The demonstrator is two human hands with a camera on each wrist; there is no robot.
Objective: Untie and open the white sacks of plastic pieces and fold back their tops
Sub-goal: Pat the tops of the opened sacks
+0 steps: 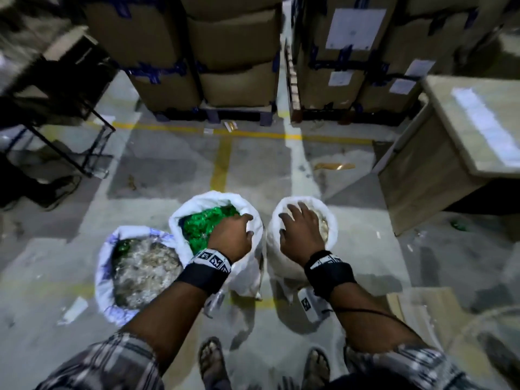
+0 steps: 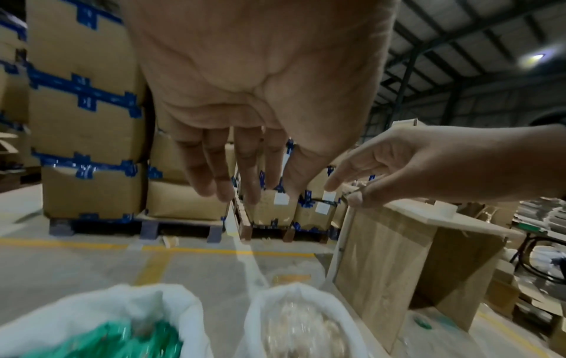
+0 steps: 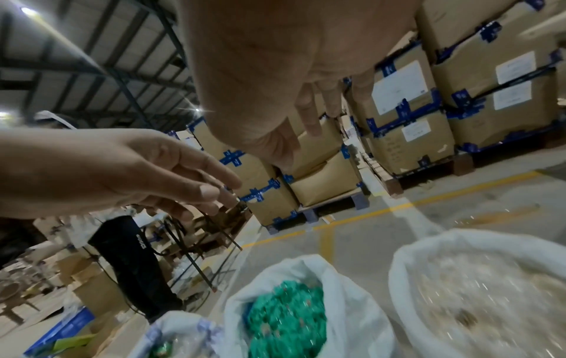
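Note:
Three white sacks stand open on the concrete floor with their tops rolled back. The left sack (image 1: 104,266) has blue print and holds clear pieces. The middle sack (image 1: 197,204) holds green pieces (image 1: 208,220). The right sack (image 1: 333,220) holds pale clear pieces. My left hand (image 1: 230,235) hovers over the middle sack's right rim. My right hand (image 1: 302,229) is spread above the right sack. In the wrist views both hands, the left hand (image 2: 233,174) and the right hand (image 3: 306,116), hang above the sacks with relaxed fingers and hold nothing.
Stacked cardboard boxes (image 1: 233,52) on pallets rise behind the sacks. A wooden table (image 1: 450,153) stands at the right and a black metal frame (image 1: 70,130) at the left. Yellow lines cross the floor. My sandalled feet (image 1: 211,358) are just behind the sacks.

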